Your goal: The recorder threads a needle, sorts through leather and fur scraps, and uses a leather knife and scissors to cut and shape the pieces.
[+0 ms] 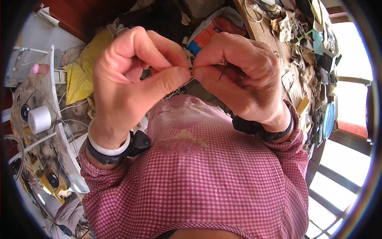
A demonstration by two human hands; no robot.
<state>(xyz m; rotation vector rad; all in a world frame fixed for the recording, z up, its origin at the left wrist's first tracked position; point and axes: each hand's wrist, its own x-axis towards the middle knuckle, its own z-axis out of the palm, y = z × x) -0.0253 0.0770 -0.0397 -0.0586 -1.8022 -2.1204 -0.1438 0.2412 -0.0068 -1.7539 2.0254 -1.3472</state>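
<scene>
Both hands up close to chest, fingertips meeting. Left hand [131, 79] pinched narrow, thumb + forefinger on a pale thread [179, 88] that trails down toward the pink checked shirt [207, 175]. Right hand [238, 75] curled tight on a thin needle [192, 71], only a dark sliver shows betw. fingertips. Looks like threading. To do well: keep thread tip short + stiff past the pinch, brace hands against each other, bring eye to thread. White spool [39, 119] sits on sewing machine [43, 143], person's left.
</scene>
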